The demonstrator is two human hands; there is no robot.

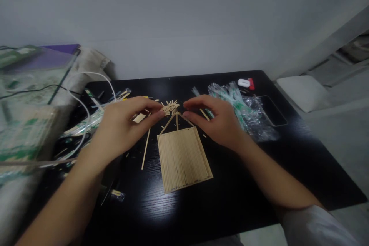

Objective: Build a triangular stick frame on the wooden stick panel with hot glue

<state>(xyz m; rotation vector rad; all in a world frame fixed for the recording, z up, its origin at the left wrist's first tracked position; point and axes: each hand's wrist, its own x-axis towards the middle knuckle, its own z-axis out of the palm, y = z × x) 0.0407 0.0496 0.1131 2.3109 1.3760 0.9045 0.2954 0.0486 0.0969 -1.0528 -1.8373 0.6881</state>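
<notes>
A flat square panel of thin wooden sticks (184, 157) lies on the black table, with a triangle of sticks (177, 120) rising from its far edge to a point. Just behind that point is a small heap of short cut sticks (171, 107). My left hand (128, 121) is at the heap's left side, its thumb and fingers apart and the tips close to the sticks; whether they touch is unclear. On the other side, my right hand (215, 121) has its thumb and fingers parted near the triangle's tip, with nothing visible between them.
A long single stick (145, 148) lies left of the panel. Clear plastic wrappers (245, 111), a phone (273, 110) and a white case (243, 83) are at the right. Packaged sticks (25, 138) and a white cable (86, 107) crowd the left.
</notes>
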